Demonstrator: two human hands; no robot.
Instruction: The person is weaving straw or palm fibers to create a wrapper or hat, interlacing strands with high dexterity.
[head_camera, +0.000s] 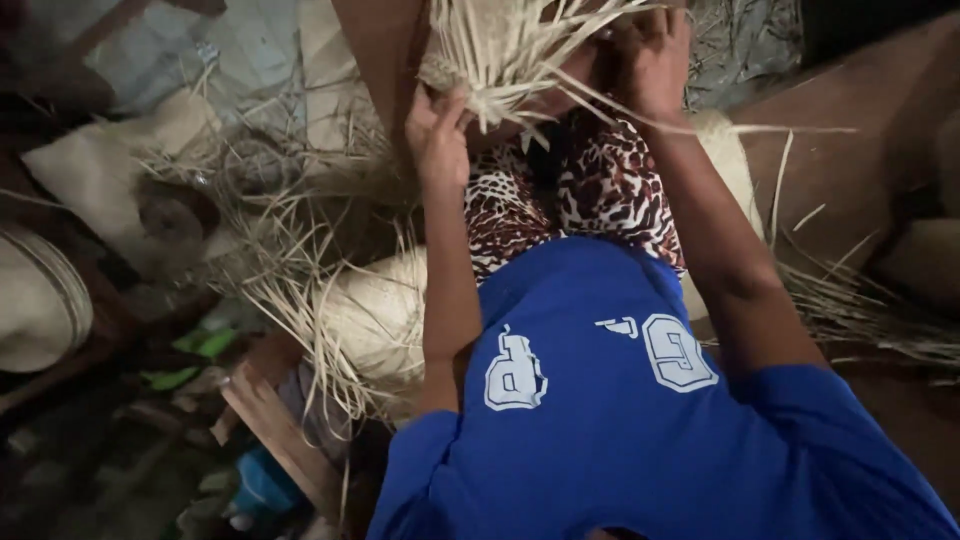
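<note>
A half-woven straw piece (500, 45) with many loose pale strands sticks up at the top centre, over my lap in a spotted skirt (590, 190). My left hand (437, 130) grips its lower left edge, fingers closed on the strands. My right hand (650, 55) is closed on the strands at its right side. Long single strands trail off to the right. I wear a blue shirt (600, 400).
A woven straw hat body (375, 320) with a fringe of loose strands lies by my left side. More straw (260, 180) is scattered on the floor. A pale hat (40, 300) sits at the far left. A wooden plank (280, 430) lies below. Dry strands (860, 310) spread at right.
</note>
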